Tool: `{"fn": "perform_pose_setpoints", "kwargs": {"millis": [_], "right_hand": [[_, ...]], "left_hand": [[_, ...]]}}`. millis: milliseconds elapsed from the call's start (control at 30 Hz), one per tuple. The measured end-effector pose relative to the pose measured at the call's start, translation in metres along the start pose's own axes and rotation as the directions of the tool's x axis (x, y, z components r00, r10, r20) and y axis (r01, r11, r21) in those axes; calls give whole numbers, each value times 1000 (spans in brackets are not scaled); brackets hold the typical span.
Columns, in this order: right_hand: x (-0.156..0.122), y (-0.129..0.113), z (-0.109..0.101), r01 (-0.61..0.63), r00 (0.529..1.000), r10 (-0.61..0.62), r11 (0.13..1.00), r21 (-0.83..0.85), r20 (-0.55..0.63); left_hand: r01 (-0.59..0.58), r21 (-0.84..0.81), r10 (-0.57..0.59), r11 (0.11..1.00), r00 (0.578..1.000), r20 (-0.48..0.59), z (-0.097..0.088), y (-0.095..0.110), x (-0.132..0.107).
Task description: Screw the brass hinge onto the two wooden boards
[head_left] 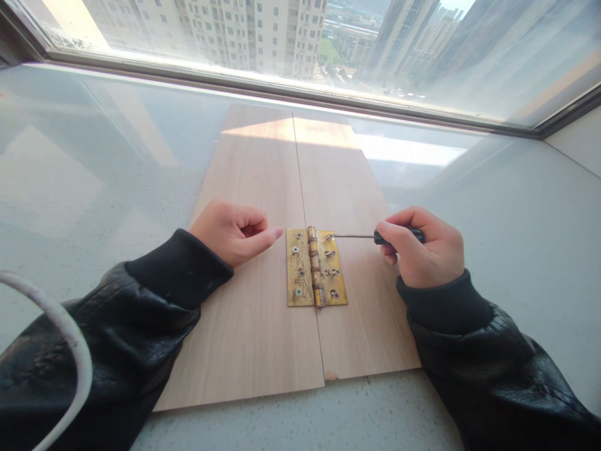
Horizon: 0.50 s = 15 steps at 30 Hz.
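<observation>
A worn brass hinge [315,268] with several screws lies across the seam of two light wooden boards [263,326], one leaf on each. My right hand [425,250] is closed round a black-handled screwdriver [370,237]; its thin shaft lies nearly flat and its tip touches the upper screw on the hinge's right leaf. My left hand [235,232] rests on the left board just left of the hinge, fingers curled into a loose fist with the thumb stretched towards the hinge, holding nothing I can see.
The boards lie on a pale speckled stone sill [516,219] under a large window [300,37] with tower blocks outside. A white cable [66,332] curves over my left sleeve at the lower left.
</observation>
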State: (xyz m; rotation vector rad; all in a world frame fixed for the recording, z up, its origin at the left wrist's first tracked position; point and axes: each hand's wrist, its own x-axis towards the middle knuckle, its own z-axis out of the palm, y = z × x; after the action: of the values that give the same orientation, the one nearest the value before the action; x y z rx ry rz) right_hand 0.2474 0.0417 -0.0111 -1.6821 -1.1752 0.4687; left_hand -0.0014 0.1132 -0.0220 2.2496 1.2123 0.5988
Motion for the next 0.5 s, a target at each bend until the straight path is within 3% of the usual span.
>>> {"fn": "perform_pose_setpoints", "kwargs": {"millis": [500], "right_hand": [[-3, -6, -2, 59, 998, -57, 997, 50, -35]], "left_hand": [[5, 5, -5, 1000, 1000, -9, 1, 0, 1]]}}
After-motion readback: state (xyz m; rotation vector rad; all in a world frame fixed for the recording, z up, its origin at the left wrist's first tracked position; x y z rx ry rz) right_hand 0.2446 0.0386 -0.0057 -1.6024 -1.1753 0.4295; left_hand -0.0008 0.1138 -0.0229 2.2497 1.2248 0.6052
